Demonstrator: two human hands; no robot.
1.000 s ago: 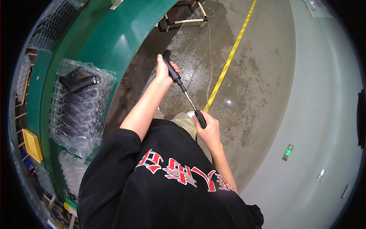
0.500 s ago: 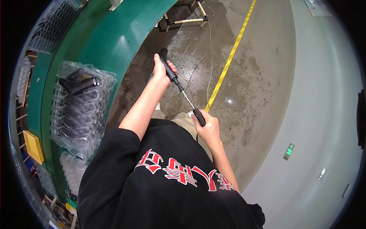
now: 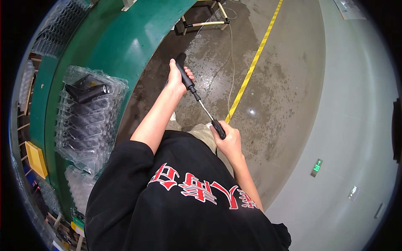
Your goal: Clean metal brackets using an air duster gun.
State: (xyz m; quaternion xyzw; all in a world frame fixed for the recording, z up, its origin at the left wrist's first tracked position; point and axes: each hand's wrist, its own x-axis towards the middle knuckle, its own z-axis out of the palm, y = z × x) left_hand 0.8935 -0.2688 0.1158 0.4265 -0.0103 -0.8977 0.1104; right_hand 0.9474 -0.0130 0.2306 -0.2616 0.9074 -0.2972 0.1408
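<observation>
My left hand [image 3: 178,77] is closed round a black angled handle-like part [image 3: 185,75], which has a bent upper end and a narrow stepped lower end. Closed on a black-handled screwdriver [image 3: 218,129] is my right hand [image 3: 229,140], nearer my body. The screwdriver's metal shaft runs up and left to the narrow end of the black part, so the two lie in one slanting line. Whether the tip sits inside that end is too small to tell.
To my left, a green workbench [image 3: 119,37] carries stacked clear plastic trays [image 3: 90,134] with a similar black part [image 3: 88,93] on top. A yellow bin [image 3: 36,160] stands at far left. A pipe frame [image 3: 205,24] and a cable [image 3: 233,71] are on the floor ahead, beside yellow tape [image 3: 254,62].
Both hands keep their hold on the black part and the screwdriver, almost in the same place. The view has shifted very slightly.
</observation>
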